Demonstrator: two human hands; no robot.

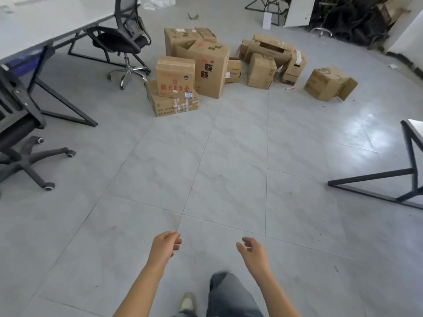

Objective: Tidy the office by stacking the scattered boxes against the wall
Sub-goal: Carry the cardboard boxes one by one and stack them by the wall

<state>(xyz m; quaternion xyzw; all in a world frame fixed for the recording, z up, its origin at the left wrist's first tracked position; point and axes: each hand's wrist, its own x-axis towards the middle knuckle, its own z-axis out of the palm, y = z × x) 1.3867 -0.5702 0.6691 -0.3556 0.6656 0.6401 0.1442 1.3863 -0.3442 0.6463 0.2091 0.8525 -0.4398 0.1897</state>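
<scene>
Several brown cardboard boxes lie scattered on the grey tiled floor ahead. A box with red print (175, 76) sits on a flat taped box (172, 104). Behind them stands a tall box (209, 68). Further right is a cluster with an open-topped box (267, 48) and a smaller upright box (261, 70). One box (329, 83) lies tipped over, apart at the right. My left hand (165, 244) and my right hand (253, 250) hang low in front of me, fingers loosely curled, holding nothing, far from the boxes.
A black office chair (123, 42) stands left of the boxes beside a long white desk (45, 26). Another chair (20, 143) is at the near left. A table's black frame (405, 175) juts in at the right. A pile of dark clutter (352, 17) fills the far right corner.
</scene>
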